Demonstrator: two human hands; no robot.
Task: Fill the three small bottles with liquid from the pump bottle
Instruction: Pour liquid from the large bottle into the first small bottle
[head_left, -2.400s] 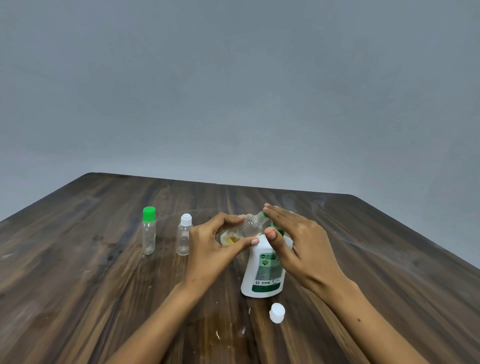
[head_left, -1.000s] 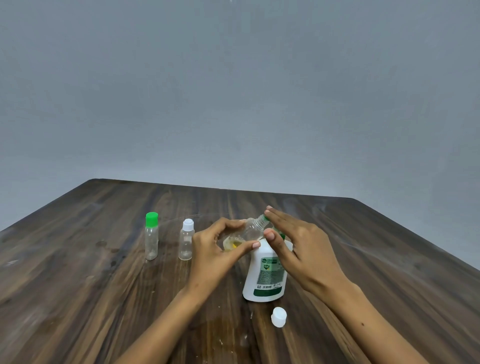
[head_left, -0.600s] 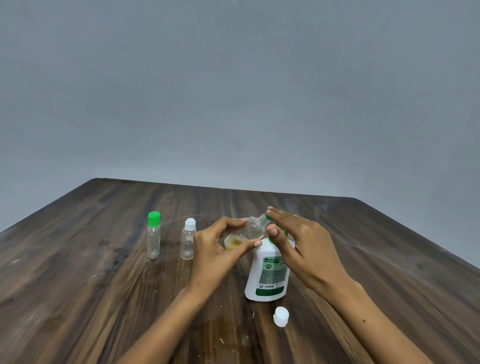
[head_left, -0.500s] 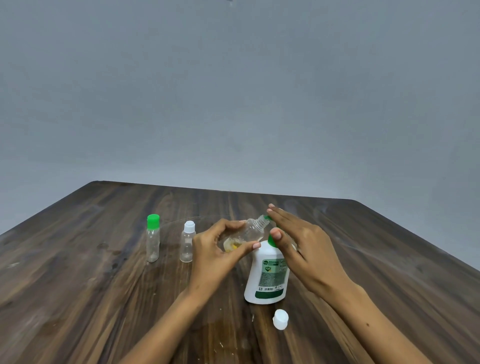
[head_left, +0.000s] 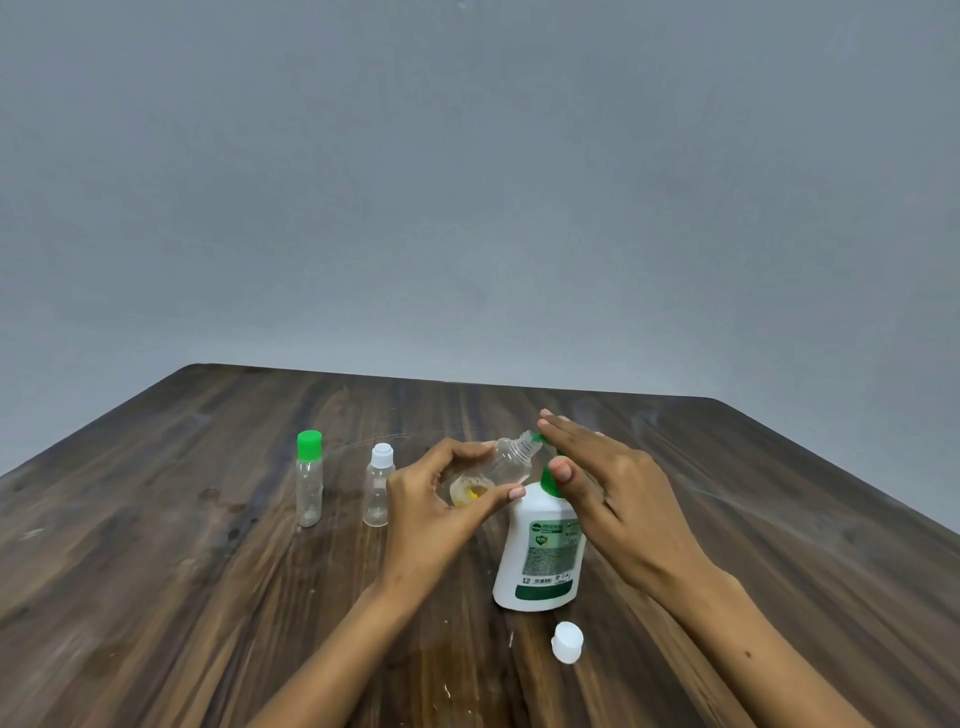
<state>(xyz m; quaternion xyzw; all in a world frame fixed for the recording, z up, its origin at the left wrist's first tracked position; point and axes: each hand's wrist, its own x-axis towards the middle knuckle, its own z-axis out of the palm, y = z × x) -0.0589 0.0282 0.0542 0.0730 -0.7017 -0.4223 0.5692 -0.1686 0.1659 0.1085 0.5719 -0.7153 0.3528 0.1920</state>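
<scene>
Fingers (head_left: 470, 454) of the left hand (head_left: 431, 514) grip a tilted small bottle (head_left: 498, 470) beneath flat right fingers (head_left: 571, 436) pressing the pump bottle (head_left: 540, 556); filling continues, needing another steady press.

A white plastic pump bottle with a green collar and green label (head_left: 540, 556) stands upright near the middle of the tabletop, toward its near edge. At its spout a small clear plastic bottle without a cap (head_left: 498, 467) is held tilted, a little yellow liquid in its base. Toward the left edge stand, upright and near each other, a slim clear bottle with a green cap (head_left: 309, 479) and a small clear bottle with a white cap (head_left: 378, 485). A loose white plastic cap (head_left: 567, 642) lies near the near edge.
</scene>
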